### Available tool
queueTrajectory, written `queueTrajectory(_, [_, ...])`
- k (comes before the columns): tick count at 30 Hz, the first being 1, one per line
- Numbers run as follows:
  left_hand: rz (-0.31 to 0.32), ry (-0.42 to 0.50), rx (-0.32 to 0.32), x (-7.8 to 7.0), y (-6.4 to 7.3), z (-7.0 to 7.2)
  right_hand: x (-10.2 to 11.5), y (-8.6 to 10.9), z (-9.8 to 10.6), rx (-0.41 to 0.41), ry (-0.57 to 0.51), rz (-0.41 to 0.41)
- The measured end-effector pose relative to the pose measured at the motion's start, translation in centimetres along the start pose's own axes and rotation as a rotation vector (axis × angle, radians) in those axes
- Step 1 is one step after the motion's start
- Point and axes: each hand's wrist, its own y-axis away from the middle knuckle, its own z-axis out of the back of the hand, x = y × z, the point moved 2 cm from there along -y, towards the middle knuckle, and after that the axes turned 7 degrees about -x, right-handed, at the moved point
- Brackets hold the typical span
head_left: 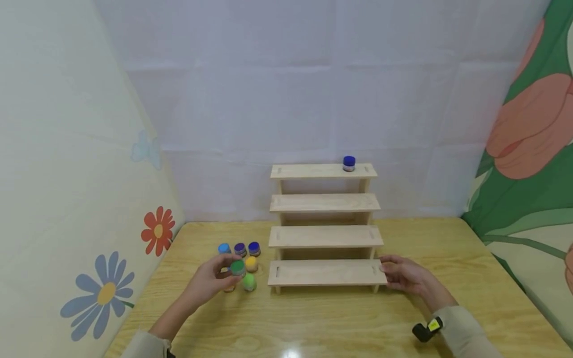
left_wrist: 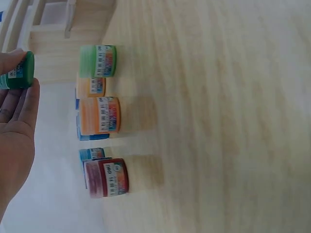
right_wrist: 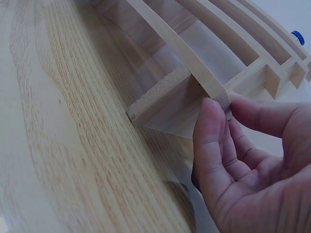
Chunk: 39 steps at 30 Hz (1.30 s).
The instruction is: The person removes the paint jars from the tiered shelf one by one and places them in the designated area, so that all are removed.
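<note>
Between thumb and fingers, my left hand (head_left: pixel 208 281) holds a small green paint jar (head_left: pixel 238 269) above the group of jars on the table. The left wrist view shows the same green jar (left_wrist: pixel 22 73) lifted off the surface. My right hand (head_left: pixel 408 276) pinches the right end of the lowest step of a wooden four-step rack (head_left: pixel 327 272). Thumb and fingers meet around that board's corner in the right wrist view. A dark blue jar (head_left: pixel 349 164) stands on the top step, toward its right end.
Left of the rack stand light blue (head_left: pixel 224 248), purple (head_left: pixel 239 249), dark blue (head_left: pixel 254 248), yellow (head_left: pixel 251 264) and light green (head_left: pixel 249 283) jars. Orange (left_wrist: pixel 100 115) and dark red (left_wrist: pixel 107 178) jars show in the left wrist view. A white cloth (head_left: pixel 250 99) hangs behind.
</note>
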Motion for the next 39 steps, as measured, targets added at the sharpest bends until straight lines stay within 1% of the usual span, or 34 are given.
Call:
queueTrajectory(2, [0.018,-0.003,-0.001,0.3,0.2,-0.1,-0.1,0.1,0.0,-0.003,-0.002,0.003])
queueTrajectory(7, [0.041,0.013,0.039,1.2,0.9,-0.7,-0.1,0.2,0.0,-0.010,-0.012,0.002])
queueTrajectory(12, [0.061,0.009,0.052,1.9,1.6,-1.1,0.0,0.0,-0.1,-0.001,-0.025,0.002])
queueTrajectory(17, [0.080,0.018,0.095,2.8,2.2,-1.4,-0.1,0.2,-0.1,0.014,-0.031,0.001])
queueTrajectory(24, [0.069,0.041,0.121,3.7,2.8,-1.8,-0.1,0.3,-0.2,0.025,-0.036,0.007])
queueTrajectory(29, [0.076,0.051,0.153,3.9,3.2,-2.1,0.0,0.3,-0.2,0.025,-0.036,0.004])
queueTrajectory(33, [0.066,0.066,0.179,4.1,3.3,-2.3,0.0,0.3,-0.1,0.018,-0.028,0.010])
queueTrajectory(39, [0.077,0.045,0.200,4.4,3.3,-2.5,0.0,0.3,0.0,0.026,-0.018,0.009])
